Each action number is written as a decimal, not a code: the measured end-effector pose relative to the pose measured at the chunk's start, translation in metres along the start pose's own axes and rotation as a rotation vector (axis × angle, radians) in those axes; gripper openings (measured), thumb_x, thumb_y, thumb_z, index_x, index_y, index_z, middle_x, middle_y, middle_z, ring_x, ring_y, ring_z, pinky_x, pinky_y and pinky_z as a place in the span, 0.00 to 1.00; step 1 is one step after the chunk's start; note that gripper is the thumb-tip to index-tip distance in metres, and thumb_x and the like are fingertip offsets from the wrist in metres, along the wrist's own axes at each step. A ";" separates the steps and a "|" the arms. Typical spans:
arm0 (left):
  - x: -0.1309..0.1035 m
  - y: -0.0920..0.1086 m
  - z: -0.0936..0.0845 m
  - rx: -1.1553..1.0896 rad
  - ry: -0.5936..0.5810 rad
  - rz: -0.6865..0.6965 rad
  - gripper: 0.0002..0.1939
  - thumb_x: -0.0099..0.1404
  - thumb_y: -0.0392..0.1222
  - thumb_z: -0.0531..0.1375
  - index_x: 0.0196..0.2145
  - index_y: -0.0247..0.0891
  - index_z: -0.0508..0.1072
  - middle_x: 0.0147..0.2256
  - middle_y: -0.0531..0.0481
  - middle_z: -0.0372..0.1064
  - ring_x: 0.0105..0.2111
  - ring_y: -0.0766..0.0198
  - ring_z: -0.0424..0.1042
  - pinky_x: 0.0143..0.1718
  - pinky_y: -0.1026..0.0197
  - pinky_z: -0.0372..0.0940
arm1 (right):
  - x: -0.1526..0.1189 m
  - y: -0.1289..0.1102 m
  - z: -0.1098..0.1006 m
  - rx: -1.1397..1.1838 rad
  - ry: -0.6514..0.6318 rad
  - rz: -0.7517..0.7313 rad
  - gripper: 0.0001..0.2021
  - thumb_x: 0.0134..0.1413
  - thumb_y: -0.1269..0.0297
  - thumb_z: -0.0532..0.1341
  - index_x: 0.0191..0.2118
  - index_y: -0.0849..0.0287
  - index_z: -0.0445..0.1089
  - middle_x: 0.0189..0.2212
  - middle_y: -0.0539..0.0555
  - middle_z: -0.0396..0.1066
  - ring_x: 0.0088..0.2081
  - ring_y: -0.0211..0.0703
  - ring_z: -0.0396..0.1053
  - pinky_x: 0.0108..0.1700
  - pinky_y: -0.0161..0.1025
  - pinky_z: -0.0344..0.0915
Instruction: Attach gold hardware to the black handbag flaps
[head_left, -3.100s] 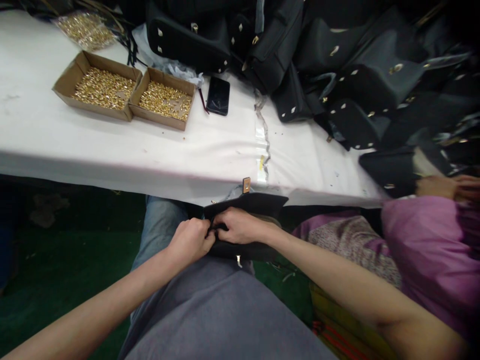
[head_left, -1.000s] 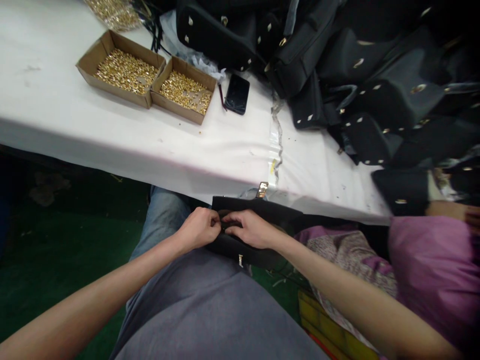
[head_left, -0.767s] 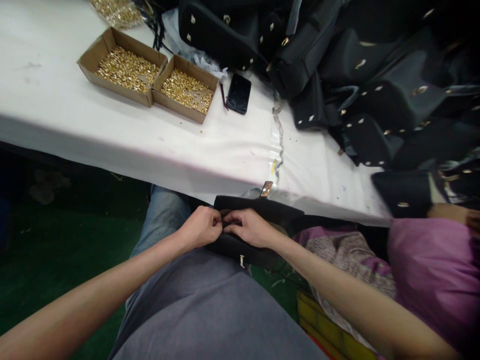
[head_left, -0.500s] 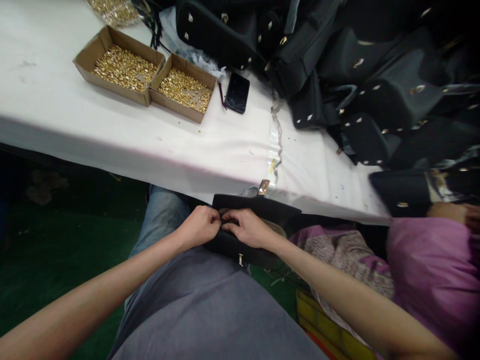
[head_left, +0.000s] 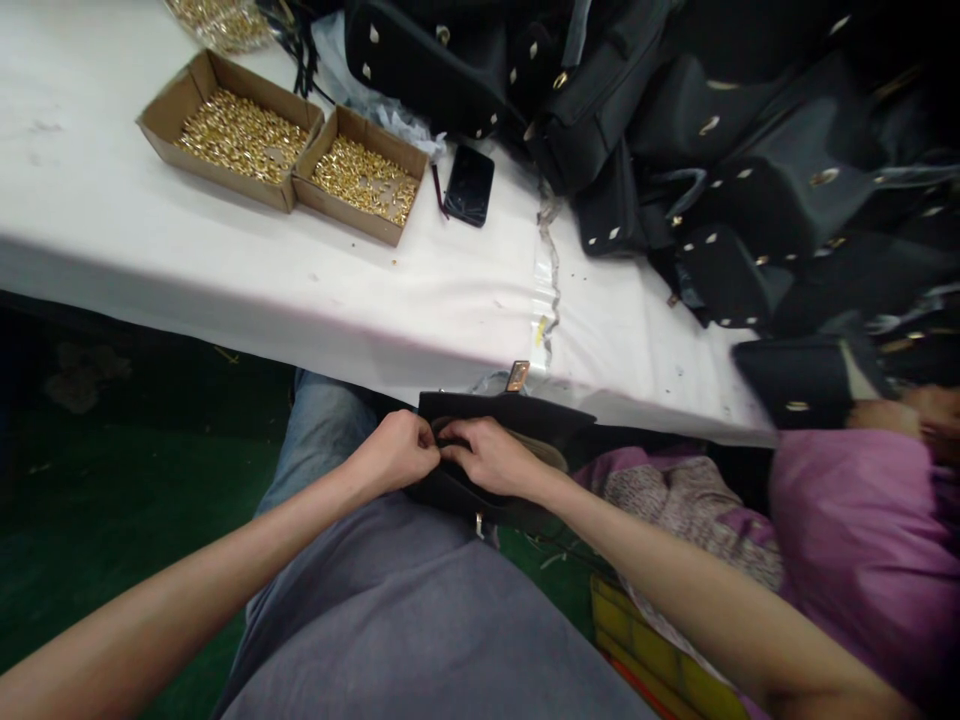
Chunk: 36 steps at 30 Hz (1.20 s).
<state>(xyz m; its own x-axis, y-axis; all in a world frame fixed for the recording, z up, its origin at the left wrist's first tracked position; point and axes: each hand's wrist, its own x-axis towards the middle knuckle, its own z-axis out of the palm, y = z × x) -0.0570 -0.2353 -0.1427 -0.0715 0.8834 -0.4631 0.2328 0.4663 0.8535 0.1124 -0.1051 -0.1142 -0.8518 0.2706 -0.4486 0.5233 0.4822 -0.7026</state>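
A black handbag [head_left: 517, 408] rests in my lap against the table edge, its mouth open and a tan lining showing. On its flap is a gold metal plate [head_left: 517, 376], and a small gold clasp [head_left: 479, 522] sits on the side nearer me. My left hand [head_left: 401, 452] is closed at the bag's left end, fingertips pinched on its edge. Reaching into the mouth from the right, my right hand [head_left: 491, 458] has its thumb and fingers curled about the same end, close to the left fingertips. Whatever small part may lie between the fingers is hidden.
Two cardboard boxes [head_left: 217, 165] of small gold fittings stand on the white-covered table [head_left: 300, 270]. A phone [head_left: 469, 185] lies beside them. Black handbags [head_left: 750, 200] are heaped at the right. A co-worker's purple sleeve [head_left: 847, 510] is close on my right, near a yellow basket [head_left: 652, 650].
The whole view has shifted slightly. Both hands stay at the bag's left end with almost the same finger positions. The co-worker's hands at the right have moved a little.
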 end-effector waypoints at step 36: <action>0.000 -0.019 0.016 0.153 0.191 0.026 0.09 0.64 0.40 0.62 0.31 0.44 0.83 0.31 0.49 0.82 0.32 0.57 0.78 0.32 0.59 0.60 | 0.006 -0.001 0.002 -0.045 0.071 0.073 0.06 0.55 0.73 0.66 0.35 0.61 0.83 0.30 0.51 0.80 0.32 0.43 0.73 0.35 0.36 0.64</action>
<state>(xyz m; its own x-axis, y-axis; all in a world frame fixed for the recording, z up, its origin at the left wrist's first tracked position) -0.0462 -0.2448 -0.1632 -0.2423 0.8945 -0.3758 0.3798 0.4439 0.8116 0.1067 -0.1050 -0.1175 -0.8117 0.3638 -0.4569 0.5840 0.4954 -0.6430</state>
